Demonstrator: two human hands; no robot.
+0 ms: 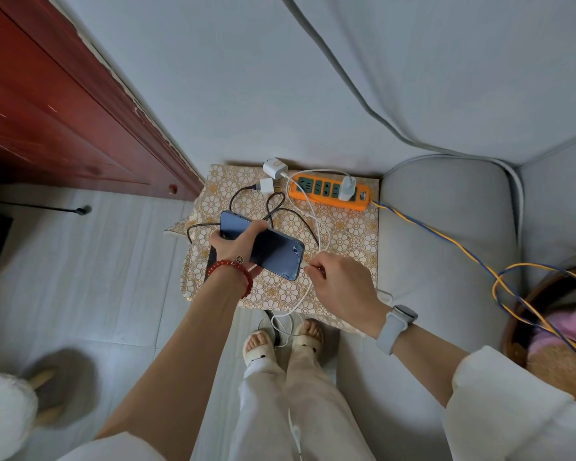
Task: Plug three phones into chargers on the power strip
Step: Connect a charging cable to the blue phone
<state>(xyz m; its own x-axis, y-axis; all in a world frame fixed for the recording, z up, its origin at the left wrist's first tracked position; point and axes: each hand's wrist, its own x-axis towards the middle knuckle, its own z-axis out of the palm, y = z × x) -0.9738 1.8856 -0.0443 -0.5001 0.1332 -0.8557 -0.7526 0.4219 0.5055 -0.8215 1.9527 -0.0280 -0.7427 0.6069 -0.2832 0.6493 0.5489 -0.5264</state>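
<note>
My left hand grips a dark blue phone above the small patterned table. My right hand pinches the end of a white cable at the phone's lower right corner. An orange power strip lies at the table's back, with one white charger plugged into it. Two more white chargers lie loose left of the strip, one joined to a black braided cable. Another dark phone shows partly under my left wrist.
A grey sofa stands right of the table, with a wicker basket on it. The strip's blue-and-yellow cord runs across the sofa. A red wooden door is at left. Cables hang to the floor by my feet.
</note>
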